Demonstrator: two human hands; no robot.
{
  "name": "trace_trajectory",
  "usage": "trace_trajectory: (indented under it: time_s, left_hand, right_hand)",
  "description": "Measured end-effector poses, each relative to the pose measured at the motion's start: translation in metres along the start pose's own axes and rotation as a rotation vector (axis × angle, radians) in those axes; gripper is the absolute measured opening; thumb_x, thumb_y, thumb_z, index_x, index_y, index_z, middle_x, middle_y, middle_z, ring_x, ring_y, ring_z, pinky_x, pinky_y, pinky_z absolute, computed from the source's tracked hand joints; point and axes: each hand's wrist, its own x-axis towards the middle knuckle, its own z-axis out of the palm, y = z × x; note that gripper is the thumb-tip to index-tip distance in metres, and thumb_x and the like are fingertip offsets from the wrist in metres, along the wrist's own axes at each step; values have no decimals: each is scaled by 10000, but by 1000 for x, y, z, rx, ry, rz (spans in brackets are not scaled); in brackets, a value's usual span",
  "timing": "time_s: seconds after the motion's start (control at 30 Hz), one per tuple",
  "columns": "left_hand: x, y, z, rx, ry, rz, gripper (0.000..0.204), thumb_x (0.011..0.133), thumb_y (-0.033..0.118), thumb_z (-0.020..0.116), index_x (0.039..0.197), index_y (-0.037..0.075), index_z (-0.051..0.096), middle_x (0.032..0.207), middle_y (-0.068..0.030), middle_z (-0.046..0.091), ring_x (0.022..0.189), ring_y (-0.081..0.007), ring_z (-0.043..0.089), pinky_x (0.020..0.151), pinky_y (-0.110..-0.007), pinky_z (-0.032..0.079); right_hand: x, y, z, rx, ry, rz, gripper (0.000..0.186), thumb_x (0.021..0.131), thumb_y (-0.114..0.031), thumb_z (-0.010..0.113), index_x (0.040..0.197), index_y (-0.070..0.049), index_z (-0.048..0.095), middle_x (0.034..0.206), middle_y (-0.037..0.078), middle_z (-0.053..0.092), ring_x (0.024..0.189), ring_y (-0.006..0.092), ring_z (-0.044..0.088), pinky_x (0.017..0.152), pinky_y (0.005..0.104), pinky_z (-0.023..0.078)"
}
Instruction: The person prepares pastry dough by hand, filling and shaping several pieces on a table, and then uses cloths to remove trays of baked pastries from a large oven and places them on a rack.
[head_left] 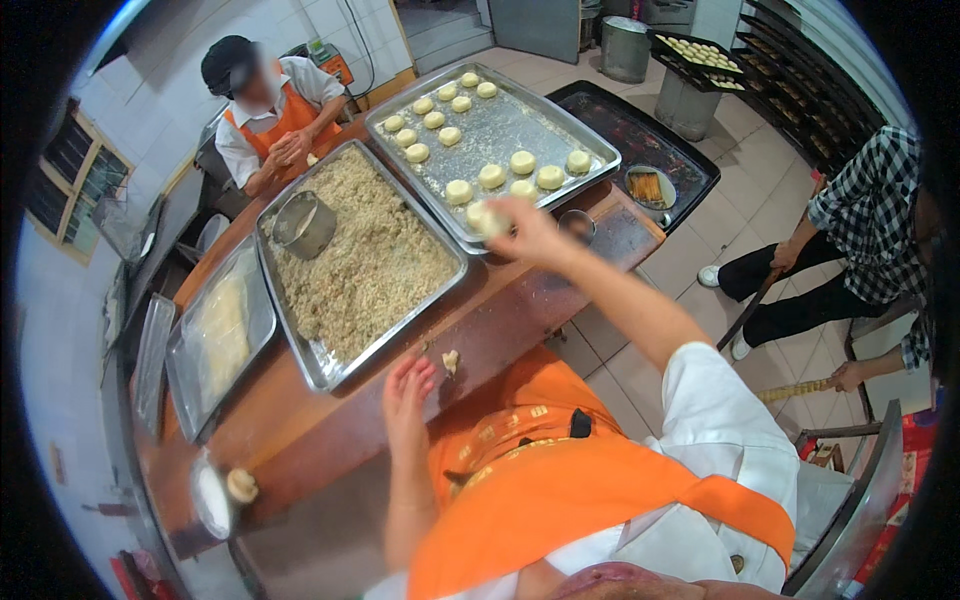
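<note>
My right hand (528,238) reaches over the near corner of a metal tray (525,118), its fingers closed on a pale round dough bun (486,219), slightly blurred. Several similar flattened buns (491,176) lie in groups on that floury tray. Close to my body, my left hand (408,388) is held at the table edge with fingers apart and nothing in it. A small scrap of dough (450,362) lies beside it. Left of the bun tray, a deep tray (459,271) is filled with crumbly filling (370,260), in which a metal scoop (305,226) rests.
A plastic-covered tray of dough (222,325) and a white bowl (212,497) sit left on the wooden table (330,430). Across it, a co-worker (275,115) works with both hands. At right, another person (865,225) grips a stick. A black tray (690,165) stands behind.
</note>
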Motion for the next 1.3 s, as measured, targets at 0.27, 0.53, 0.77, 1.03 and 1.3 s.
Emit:
trace_trajectory:
  time_s: [0.27, 0.53, 0.77, 1.03, 1.3]
  left_hand:
    - [-27, -15, -53, 73, 258, -28, 244, 998, 168, 530, 1169, -5, 539, 1051, -96, 632, 952, -172, 635, 832, -286, 514]
    - [-29, -7, -53, 84, 378, -29, 210, 988, 159, 546, 1138, 13, 566, 1021, -82, 641, 934, -158, 638, 825, -278, 522]
    - [29, 12, -127, 367, 552, 287, 204, 988, 141, 527, 1064, -16, 632, 932, -37, 644, 872, -104, 589, 787, -259, 491]
    - [166, 77, -306, 1381, 698, 644, 226, 894, 153, 625, 1053, 1, 673, 1051, -170, 668, 936, -328, 639, 848, -390, 496]
    - [267, 106, -384, 1551, 897, -256, 296, 737, 200, 716, 982, 35, 703, 1080, -196, 671, 998, -356, 642, 858, -402, 522]
  right_hand:
    - [105, 157, -67, -438, 65, 364, 500, 746, -130, 726, 1228, -96, 597, 1274, 177, 573, 1159, 354, 552, 1007, 387, 438]
    - [118, 140, -37, -342, 112, 285, 440, 828, -70, 576, 1262, -144, 591, 1329, 127, 543, 1246, 296, 492, 1061, 411, 371]
    - [-25, 5, -10, 6, -5, -81, 93, 836, 60, 538, 873, -1, 598, 860, 112, 610, 794, 244, 596, 709, 306, 476]
    - [-83, -46, 36, 156, -253, 122, 114, 845, 54, 553, 924, 9, 622, 863, 107, 622, 756, 206, 611, 682, 290, 485]
    - [-45, -45, 52, 90, -342, 227, 97, 853, 49, 545, 908, 15, 618, 832, 114, 630, 746, 201, 625, 700, 301, 490]
